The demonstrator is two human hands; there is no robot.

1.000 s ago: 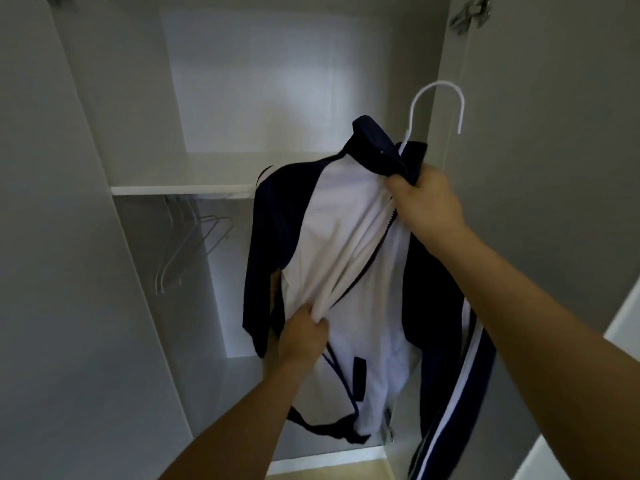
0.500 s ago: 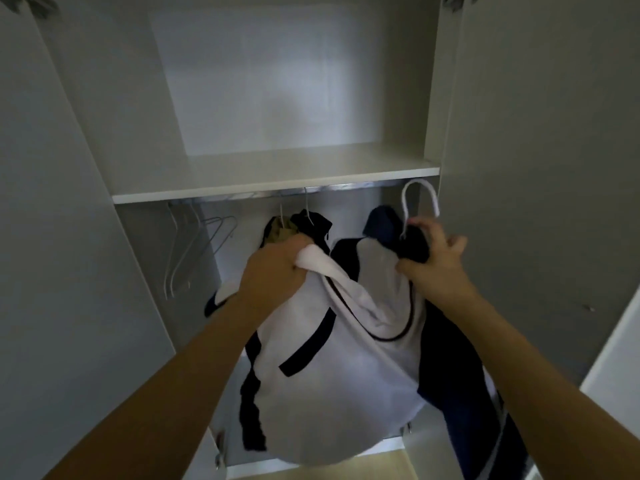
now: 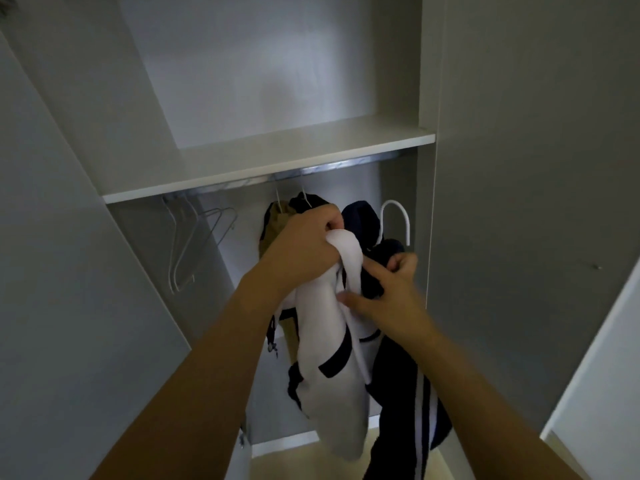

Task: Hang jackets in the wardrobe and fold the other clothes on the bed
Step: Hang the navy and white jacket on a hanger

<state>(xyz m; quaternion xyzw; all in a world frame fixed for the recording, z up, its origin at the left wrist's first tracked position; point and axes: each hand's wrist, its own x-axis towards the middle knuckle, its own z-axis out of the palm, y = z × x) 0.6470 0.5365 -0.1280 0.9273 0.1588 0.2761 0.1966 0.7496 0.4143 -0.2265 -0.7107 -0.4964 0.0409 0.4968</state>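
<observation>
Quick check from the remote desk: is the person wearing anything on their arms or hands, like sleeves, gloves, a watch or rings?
Nothing worn shows. Both forearms are bare as far as the frame reaches, with no sleeve cuffs in view. The left hand and right hand are ungloved, and no watch, bracelet or ring is visible on either wrist or on the fingers that show.

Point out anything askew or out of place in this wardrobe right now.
The white-and-navy jacket hangs bunched and twisted, gripped by the left hand and right hand. Its white hanger hook sits below the rail, not hooked on.
</observation>
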